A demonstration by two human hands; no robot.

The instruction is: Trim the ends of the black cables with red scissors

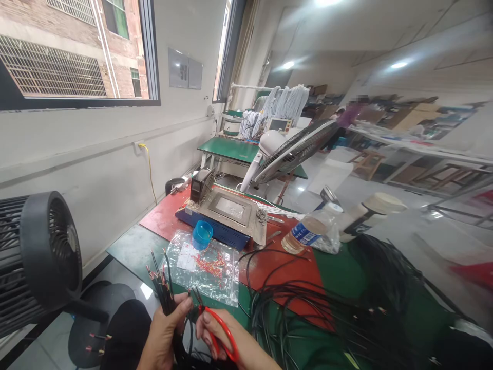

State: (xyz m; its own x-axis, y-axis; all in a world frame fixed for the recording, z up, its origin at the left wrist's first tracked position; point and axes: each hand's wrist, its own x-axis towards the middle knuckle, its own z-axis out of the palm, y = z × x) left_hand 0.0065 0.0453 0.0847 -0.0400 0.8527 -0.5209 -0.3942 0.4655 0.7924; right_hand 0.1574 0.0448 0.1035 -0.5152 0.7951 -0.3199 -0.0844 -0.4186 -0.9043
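My left hand (164, 333) is wrapped around a bundle of black cables (162, 285) whose stripped, coloured ends point upward. Close beside it, my right hand (217, 336) grips red-handled scissors (223, 331), whose tips reach toward the bundle. Both hands sit at the bottom of the view, over the near edge of the green table (127, 246). A clear plastic bag (206, 267) with small red and orange bits lies just beyond the hands.
A large tangle of black cables (331, 313) covers the table's right side. Behind stand a blue cap (202, 234), a grey machine on a blue base (227, 213), a plastic bottle (308, 231) and a white fan (292, 149). A black fan (42, 252) stands at left. A person stands far back.
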